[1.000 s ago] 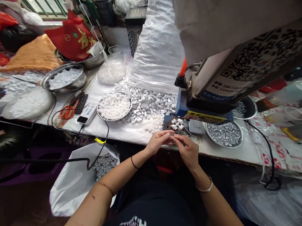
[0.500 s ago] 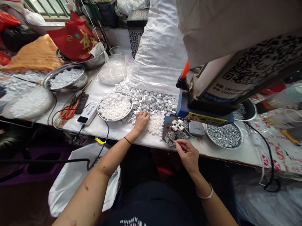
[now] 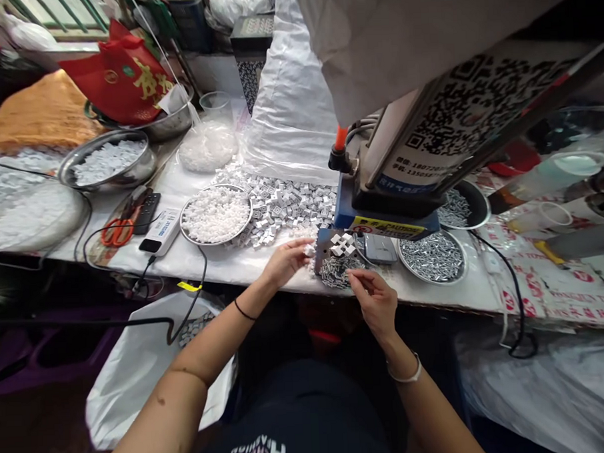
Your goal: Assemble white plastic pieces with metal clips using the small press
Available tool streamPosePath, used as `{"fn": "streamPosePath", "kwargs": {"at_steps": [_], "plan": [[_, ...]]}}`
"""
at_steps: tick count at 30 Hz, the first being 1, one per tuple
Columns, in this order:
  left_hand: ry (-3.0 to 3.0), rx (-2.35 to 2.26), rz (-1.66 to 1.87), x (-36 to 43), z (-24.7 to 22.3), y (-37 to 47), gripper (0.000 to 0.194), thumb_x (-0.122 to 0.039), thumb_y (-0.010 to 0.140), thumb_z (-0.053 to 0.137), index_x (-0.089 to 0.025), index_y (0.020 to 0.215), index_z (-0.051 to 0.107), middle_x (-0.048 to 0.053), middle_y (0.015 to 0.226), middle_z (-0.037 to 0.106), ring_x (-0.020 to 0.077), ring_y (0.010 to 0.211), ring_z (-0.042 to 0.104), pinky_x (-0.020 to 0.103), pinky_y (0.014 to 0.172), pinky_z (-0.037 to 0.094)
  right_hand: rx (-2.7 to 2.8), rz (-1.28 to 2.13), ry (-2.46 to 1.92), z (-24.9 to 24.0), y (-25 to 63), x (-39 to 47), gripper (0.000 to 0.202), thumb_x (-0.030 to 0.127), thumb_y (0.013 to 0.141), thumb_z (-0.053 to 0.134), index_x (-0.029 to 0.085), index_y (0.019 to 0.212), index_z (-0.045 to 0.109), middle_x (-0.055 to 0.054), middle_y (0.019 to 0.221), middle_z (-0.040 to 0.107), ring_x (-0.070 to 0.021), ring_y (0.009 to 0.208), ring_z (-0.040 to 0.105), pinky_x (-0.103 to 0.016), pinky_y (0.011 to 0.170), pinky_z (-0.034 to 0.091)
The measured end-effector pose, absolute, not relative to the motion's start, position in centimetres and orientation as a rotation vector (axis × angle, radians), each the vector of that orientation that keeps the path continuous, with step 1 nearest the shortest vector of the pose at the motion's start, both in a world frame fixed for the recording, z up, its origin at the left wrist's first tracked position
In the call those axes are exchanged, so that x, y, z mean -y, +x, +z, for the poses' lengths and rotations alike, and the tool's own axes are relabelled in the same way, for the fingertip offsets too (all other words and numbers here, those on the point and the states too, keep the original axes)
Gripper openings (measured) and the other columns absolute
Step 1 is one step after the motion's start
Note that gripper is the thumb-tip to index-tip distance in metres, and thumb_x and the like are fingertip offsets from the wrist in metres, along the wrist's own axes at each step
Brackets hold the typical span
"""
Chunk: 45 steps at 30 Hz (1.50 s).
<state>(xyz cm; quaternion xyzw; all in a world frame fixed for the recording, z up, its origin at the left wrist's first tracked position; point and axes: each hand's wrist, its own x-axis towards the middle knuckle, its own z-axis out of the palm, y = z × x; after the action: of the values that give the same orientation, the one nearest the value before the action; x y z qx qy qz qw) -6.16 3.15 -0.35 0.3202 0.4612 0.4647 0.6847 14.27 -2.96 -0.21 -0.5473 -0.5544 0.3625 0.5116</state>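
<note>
My left hand is at the table's front edge, fingers drawn together beside small white plastic pieces; what it grips is hidden. My right hand pinches with thumb and forefinger at the right side of a pile of small metal pins; anything between the fingertips is too small to make out. Behind the pins, several white square pieces sit on a dark metal plate under the blue head of a press. Grey-white square plastic parts are heaped behind my left hand.
A bowl of white pieces stands to the left, a bowl of metal pins to the right. Orange-handled scissors, a remote control and a white power bank-like device lie farther left. Black cables hang over the edge.
My left hand has moved right, from the heap's front to beside the metal plate. My right hand stays by the pins. The whole view has shifted slightly.
</note>
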Motion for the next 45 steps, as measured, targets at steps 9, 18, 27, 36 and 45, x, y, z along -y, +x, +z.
{"fn": "streamPosePath", "kwargs": {"at_steps": [9, 18, 27, 36, 45], "plan": [[0.197, -0.770, 0.943, 1.3, 1.2, -0.4, 0.021, -0.017, 0.072, 0.070, -0.012, 0.092, 0.066, 0.005, 0.081, 0.068, 0.0114, 0.073, 0.065, 0.022, 0.071, 0.053, 1.688, 0.590, -1.224, 1.6, 14.3, 2.2, 0.008, 0.024, 0.083, 0.058, 0.026, 0.088, 0.064, -0.003, 0.095, 0.069, -0.0179, 0.091, 0.064, -0.035, 0.084, 0.052], [0.146, -0.769, 0.920, 2.1, 1.4, 0.0, 0.018, -0.020, 0.075, 0.068, -0.013, 0.091, 0.068, 0.004, 0.082, 0.068, 0.0107, 0.073, 0.065, 0.021, 0.070, 0.053, 1.919, 0.347, -1.079, 0.3, 15.2, 1.7, 0.019, 0.019, 0.080, 0.060, 0.028, 0.095, 0.068, -0.002, 0.094, 0.072, -0.0185, 0.086, 0.067, -0.035, 0.078, 0.057], [0.100, -0.772, 0.951, 1.9, 1.2, 0.2, 0.012, -0.018, 0.075, 0.066, -0.013, 0.086, 0.069, 0.004, 0.080, 0.069, 0.0106, 0.071, 0.064, 0.021, 0.069, 0.052, 2.056, 0.250, -1.012, 0.0, 15.6, 1.3, 0.025, 0.019, 0.081, 0.059, 0.027, 0.102, 0.067, -0.002, 0.104, 0.070, -0.0200, 0.094, 0.065, -0.039, 0.086, 0.056], [0.212, -0.776, 1.015, 2.6, -0.1, 0.3, 0.025, -0.029, 0.070, 0.073, -0.014, 0.090, 0.070, 0.006, 0.087, 0.070, 0.0127, 0.077, 0.064, 0.024, 0.076, 0.051, 2.190, 0.192, -0.873, -1.0, 16.0, 0.9, 0.027, 0.014, 0.082, 0.057, 0.027, 0.103, 0.067, -0.002, 0.106, 0.070, -0.0192, 0.094, 0.065, -0.040, 0.087, 0.055], [1.248, -1.139, 1.333, -2.3, -0.5, -0.7, 0.040, -0.029, 0.072, 0.070, -0.021, 0.112, 0.064, 0.007, 0.121, 0.058, 0.0197, 0.113, 0.052, 0.028, 0.099, 0.039, 1.884, 0.329, -1.246, 1.8, 16.0, -4.1, 0.012, 0.025, 0.083, 0.058, 0.023, 0.089, 0.069, -0.004, 0.086, 0.072, -0.0190, 0.082, 0.066, -0.032, 0.074, 0.053]]}}
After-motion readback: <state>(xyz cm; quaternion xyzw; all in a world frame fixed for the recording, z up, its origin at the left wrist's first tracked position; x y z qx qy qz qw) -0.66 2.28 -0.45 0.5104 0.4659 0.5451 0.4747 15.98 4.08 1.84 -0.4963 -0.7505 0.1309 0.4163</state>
